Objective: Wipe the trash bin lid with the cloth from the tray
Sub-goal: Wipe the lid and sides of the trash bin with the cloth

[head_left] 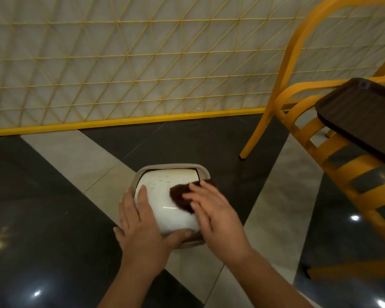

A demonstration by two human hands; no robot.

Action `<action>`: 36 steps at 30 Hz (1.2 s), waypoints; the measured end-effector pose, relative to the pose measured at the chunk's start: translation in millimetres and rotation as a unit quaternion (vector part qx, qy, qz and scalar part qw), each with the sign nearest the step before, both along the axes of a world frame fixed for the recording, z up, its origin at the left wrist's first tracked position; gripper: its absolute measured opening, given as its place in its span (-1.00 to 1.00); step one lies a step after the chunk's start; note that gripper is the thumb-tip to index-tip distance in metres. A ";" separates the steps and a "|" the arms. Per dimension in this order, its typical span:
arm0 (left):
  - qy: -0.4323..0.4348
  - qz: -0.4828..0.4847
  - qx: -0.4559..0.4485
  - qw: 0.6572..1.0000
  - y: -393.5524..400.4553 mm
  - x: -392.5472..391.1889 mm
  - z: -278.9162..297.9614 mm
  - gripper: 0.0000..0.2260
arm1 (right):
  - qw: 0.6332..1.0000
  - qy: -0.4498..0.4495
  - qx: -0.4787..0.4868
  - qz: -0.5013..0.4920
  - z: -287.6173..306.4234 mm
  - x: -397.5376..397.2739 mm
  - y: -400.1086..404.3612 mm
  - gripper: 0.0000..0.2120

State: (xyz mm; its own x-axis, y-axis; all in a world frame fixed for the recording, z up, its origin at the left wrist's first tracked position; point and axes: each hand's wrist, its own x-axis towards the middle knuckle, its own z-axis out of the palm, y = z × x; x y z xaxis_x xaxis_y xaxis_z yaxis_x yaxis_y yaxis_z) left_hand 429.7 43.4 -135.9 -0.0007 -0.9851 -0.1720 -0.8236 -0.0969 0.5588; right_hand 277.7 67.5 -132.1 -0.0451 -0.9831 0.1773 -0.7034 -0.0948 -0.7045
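On top of the white trash bin lid (165, 203), the right hand (213, 216) presses a dark brown cloth (182, 196) flat against the plastic. Its fingers are spread and nearly straight over the cloth rather than curled around it, so this grip is released and pushing down; the hand is somewhat blurred. Part of the cloth pokes out past the fingertips at the lid's right edge.

The left hand (140, 227) rests on the lid's left side, fingers laid straight along the edge and thumb stretched across the near edge, bracing it; this grip too is released, not clenched. The two hands lie near each other without touching, with bare white lid between them.

The lid is domed and glossy, with small brownish specks and a yellowish stain toward its far edge. It sits in the beige rim of the trash bin (203, 171), which stands on a floor (53, 196) of dark polished tiles crossed by pale stone bands, with light reflections on the dark tiles.

To the right, well apart from the bin, stands a yellow chair (298, 85) with a slatted seat. A dark brown tray (360, 112) lies tilted on the chair, its far corner up near the armrest. Behind everything runs a pale wall covered by a yellow wire lattice (120, 63) with a yellow base strip.
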 end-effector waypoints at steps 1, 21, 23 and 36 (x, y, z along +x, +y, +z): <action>0.006 -0.004 -0.005 1.000 -0.2 0.5 -3.0 0.17 | 0.998 -0.049 0.027 -0.022 3.2 -4.4 -10.3 -0.73; 0.058 0.134 -0.072 0.987 -27.4 -0.2 -2.0 -0.56 | 0.997 0.028 -0.051 0.050 -13.3 10.1 18.0 -0.70; 0.059 0.124 -0.076 0.988 -27.6 2.6 -4.1 -0.56 | 0.999 -0.041 -0.005 -0.007 -12.3 0.6 -1.2 -0.73; 0.081 0.036 -0.116 0.989 -35.7 -4.5 -11.2 -0.47 | 0.989 -0.121 -0.038 -0.073 -33.2 -14.0 23.8 -0.70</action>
State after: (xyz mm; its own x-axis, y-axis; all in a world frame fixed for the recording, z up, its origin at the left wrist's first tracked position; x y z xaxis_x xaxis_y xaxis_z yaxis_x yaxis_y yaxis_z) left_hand 425.3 7.7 -147.1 0.0621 -0.9966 0.0544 -0.7167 -0.0066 0.6973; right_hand 263.7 91.3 -165.2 -0.2359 -0.9473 0.2167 -0.5244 -0.0636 -0.8491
